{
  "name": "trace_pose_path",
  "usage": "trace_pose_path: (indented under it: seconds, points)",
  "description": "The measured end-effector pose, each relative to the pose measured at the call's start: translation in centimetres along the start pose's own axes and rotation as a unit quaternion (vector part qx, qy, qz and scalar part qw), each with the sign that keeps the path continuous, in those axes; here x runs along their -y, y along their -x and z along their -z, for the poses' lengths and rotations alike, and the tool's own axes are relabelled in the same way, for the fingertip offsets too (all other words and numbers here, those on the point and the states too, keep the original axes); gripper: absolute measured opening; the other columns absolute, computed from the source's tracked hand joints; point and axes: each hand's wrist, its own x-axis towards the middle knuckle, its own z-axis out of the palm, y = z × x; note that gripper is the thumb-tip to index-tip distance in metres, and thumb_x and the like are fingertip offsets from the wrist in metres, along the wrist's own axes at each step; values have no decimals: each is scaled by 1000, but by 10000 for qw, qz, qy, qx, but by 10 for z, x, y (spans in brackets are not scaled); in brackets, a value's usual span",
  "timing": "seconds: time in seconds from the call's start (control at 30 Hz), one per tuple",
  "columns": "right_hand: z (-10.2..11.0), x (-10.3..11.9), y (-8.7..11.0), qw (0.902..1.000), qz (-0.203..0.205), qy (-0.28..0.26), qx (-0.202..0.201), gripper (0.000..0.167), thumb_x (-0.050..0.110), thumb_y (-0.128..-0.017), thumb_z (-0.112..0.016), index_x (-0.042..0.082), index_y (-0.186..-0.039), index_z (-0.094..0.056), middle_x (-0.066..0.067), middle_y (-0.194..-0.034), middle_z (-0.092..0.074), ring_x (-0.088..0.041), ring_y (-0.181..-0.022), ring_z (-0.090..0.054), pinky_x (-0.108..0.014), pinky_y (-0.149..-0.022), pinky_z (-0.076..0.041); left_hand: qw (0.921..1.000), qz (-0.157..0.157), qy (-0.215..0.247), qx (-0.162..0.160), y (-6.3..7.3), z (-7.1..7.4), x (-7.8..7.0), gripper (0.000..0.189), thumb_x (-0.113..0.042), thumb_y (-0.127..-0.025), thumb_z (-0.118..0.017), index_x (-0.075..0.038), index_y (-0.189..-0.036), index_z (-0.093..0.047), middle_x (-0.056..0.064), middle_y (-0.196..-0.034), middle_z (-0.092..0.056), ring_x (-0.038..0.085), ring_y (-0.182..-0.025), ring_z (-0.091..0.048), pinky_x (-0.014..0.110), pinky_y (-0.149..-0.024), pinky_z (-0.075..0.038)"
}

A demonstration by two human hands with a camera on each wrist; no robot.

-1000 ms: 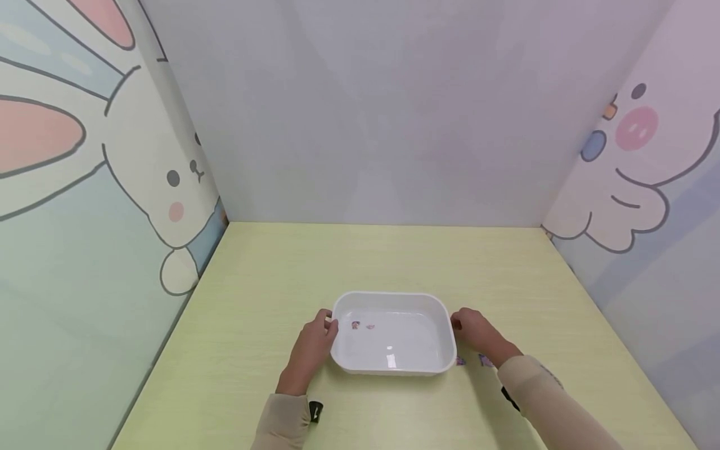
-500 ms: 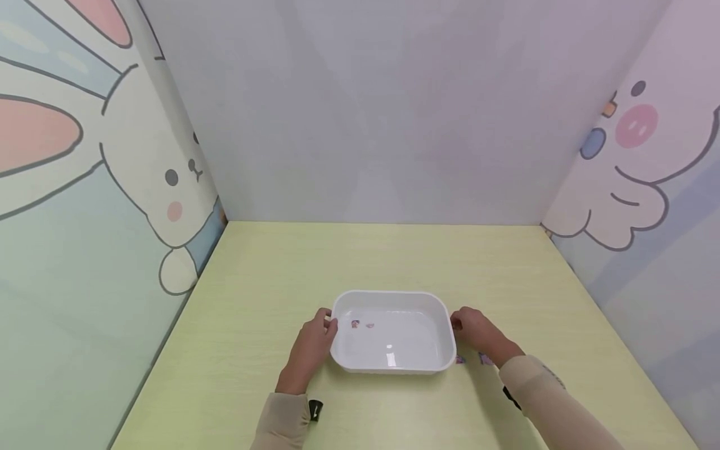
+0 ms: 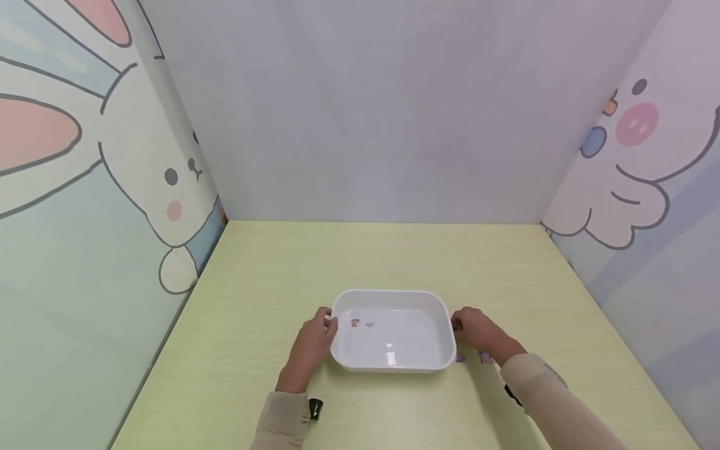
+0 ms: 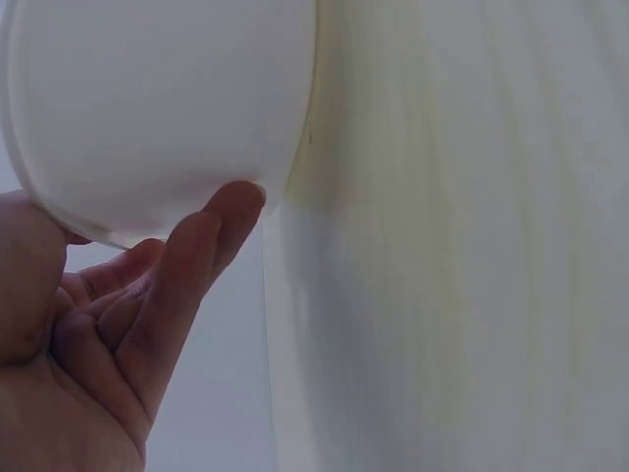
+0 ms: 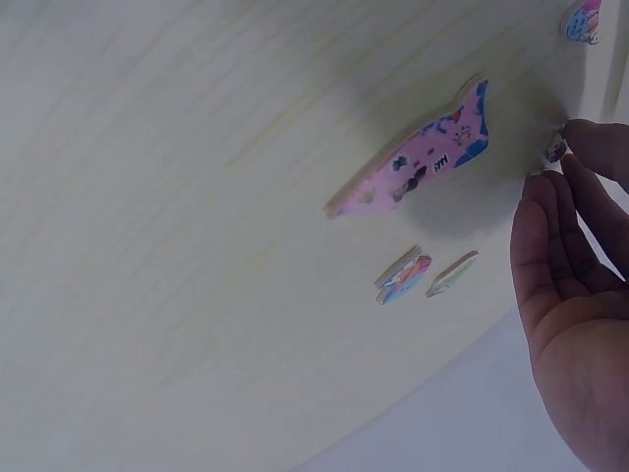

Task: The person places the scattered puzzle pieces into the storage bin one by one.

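A white rectangular tray sits on the table in the head view, with two small printed pieces inside near its left end, one of them a reddish piece. My left hand grips the tray's left end, thumb at the rim; the left wrist view has fingertips against the outer wall. Beside the tray's right end is my right hand. In the right wrist view its thumb and index finger pinch a small printed wooden piece, mostly covered by the fingertips.
Close to my right hand lie more flat wooden pieces: a large pink one, a blue-and-orange one, a pale one and a pink-and-blue one. Walls with cartoon animals enclose the pale yellow table on three sides.
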Motion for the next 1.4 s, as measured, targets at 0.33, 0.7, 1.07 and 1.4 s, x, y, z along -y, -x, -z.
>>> trace_pose_path:
  seconds: [0.33, 0.7, 1.07, 1.4]
  points:
    - [-1, -5, -2, 9999, 80, 60, 42, 7, 10, -85, -74, 8, -80, -68, 6, -72, -56, -12, -68, -50, -33, -63, -46, 10000, 2, -12, -16, 0, 1, -1, 32, -23, -101, -50, -1, -124, -54, 14, -103, -68, 25, -85, -67, 40, -70, -52]
    - [0, -7, -3, 9996, -245, 10, 112, 6, 7, -85, -73, 8, -83, -67, 4, -73, -57, -14, -69, -51, -33, -65, -47, 10000, 27, -17, 12, -1, 0, -2, 31, -22, -101, -51, -1, -124, -54, 15, -103, -68, 25, -85, -67, 40, -70, -52]
    - [4, -9, -1, 9998, -172, -17, -5, 6, 0, -84, -69, 2, -89, -70, 0, -78, -58, -16, -73, -55, -36, -67, -49, 10000, 68, -19, 55, -1, -1, -2, 32, -22, -101, -51, -1, -125, -53, 15, -103, -67, 24, -84, -66, 40, -70, -52]
    - [14, -9, 1, 9998, -30, -120, -170, 12, -2, -80, -69, -1, -92, -69, -2, -80, -60, -19, -75, -56, -38, -68, -50, 10000, 39, -54, 24, -1, -2, 0, 32, -23, -101, -51, -1, -125, -53, 14, -103, -68, 24, -86, -66, 40, -72, -52]
